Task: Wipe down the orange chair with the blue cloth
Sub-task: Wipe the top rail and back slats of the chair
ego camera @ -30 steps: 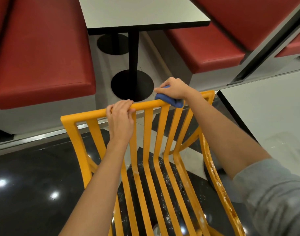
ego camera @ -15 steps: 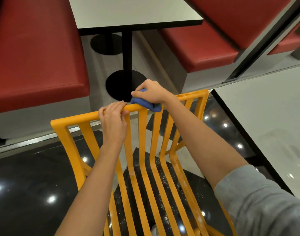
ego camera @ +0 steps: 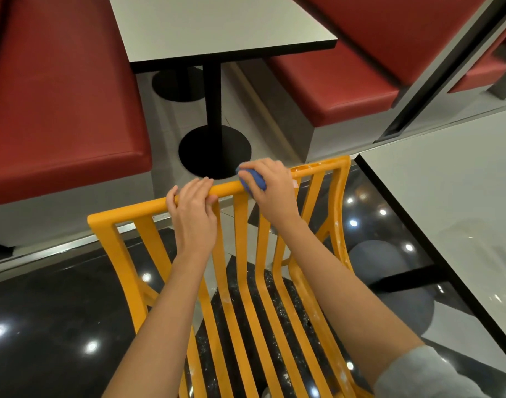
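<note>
Two hands on chair [ego camera: 118,222] top rail | left hand [ego camera: 193,209] curled round rail, likely to steady it | cloth [ego camera: 253,179] bunched under right hand [ego camera: 270,186], pressed on rail for wiping

Glossy black floor [ego camera: 45,326] carries orange chair [ego camera: 114,242]; black table base [ego camera: 214,152] on grey tiles.

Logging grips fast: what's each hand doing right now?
Left hand: grips the chair's top rail.
Right hand: holds the blue cloth on that rail.
</note>
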A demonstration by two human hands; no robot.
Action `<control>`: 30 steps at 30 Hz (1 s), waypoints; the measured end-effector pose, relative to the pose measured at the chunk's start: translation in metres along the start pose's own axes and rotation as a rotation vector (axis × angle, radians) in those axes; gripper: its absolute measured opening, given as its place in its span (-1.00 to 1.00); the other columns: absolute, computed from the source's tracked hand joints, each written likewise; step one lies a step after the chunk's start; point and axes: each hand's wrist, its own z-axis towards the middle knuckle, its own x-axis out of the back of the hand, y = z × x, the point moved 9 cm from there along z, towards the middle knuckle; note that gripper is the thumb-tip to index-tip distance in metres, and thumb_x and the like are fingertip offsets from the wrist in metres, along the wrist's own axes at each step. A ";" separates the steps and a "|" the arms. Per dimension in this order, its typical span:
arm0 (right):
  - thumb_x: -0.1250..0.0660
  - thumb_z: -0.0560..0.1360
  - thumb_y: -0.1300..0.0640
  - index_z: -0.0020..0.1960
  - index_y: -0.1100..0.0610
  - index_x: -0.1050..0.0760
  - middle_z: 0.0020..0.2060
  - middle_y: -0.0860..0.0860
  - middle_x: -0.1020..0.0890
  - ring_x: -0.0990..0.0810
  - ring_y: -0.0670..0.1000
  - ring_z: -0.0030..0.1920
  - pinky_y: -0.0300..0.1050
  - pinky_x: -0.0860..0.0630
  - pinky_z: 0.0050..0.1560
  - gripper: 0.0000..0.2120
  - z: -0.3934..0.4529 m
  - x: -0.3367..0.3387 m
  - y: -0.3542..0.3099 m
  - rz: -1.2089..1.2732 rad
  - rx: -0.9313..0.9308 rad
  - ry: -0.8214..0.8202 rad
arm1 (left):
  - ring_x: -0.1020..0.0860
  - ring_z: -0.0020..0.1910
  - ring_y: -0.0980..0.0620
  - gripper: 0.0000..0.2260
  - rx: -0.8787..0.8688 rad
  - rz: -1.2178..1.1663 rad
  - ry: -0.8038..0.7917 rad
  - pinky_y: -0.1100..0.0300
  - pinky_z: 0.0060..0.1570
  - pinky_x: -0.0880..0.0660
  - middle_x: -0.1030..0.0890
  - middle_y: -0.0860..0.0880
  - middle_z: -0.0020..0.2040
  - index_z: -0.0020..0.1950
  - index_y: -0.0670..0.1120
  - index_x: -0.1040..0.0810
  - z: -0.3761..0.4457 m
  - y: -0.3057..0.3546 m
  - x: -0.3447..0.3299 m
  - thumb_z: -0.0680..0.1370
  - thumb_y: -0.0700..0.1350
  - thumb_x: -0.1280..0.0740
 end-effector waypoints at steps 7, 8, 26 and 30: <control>-0.40 0.54 0.03 0.34 0.08 -0.53 0.23 0.03 -0.59 -0.51 0.06 0.25 -0.02 -0.38 0.29 -0.62 -0.025 -0.020 -0.026 -0.053 0.142 -0.112 | -0.45 0.37 -0.05 -0.72 -0.031 0.032 -0.023 0.01 0.49 0.01 -0.60 -0.10 0.26 0.30 -0.16 -0.56 -0.002 -0.002 -0.001 0.59 -0.27 -0.27; -0.42 0.53 0.06 0.36 0.09 -0.51 0.26 0.03 -0.58 -0.50 0.05 0.28 0.00 -0.41 0.31 -0.59 -0.028 -0.011 -0.014 -0.052 0.150 -0.088 | -0.46 0.37 -0.05 -0.72 -0.029 0.024 -0.019 0.02 0.49 0.01 -0.60 -0.09 0.26 0.30 -0.15 -0.56 -0.002 -0.002 -0.001 0.60 -0.25 -0.26; -0.30 0.60 0.20 0.22 0.13 -0.60 0.20 0.02 -0.60 -0.44 0.01 0.27 -0.20 -0.29 0.31 -0.78 -0.022 0.015 0.009 -0.111 0.015 0.170 | -0.48 0.31 -0.03 -0.73 -0.026 0.021 0.028 0.00 0.43 -0.13 -0.61 -0.07 0.25 0.30 -0.13 -0.56 -0.003 -0.003 0.000 0.62 -0.21 -0.24; -0.35 0.55 0.29 0.23 0.15 -0.60 0.23 0.03 -0.59 -0.46 0.04 0.28 -0.10 -0.35 0.36 -0.74 -0.034 0.036 0.033 -0.090 0.107 0.140 | -0.48 0.31 -0.02 -0.73 -0.022 0.012 0.025 0.00 0.43 -0.14 -0.61 -0.06 0.24 0.31 -0.12 -0.56 -0.004 -0.001 -0.002 0.62 -0.21 -0.25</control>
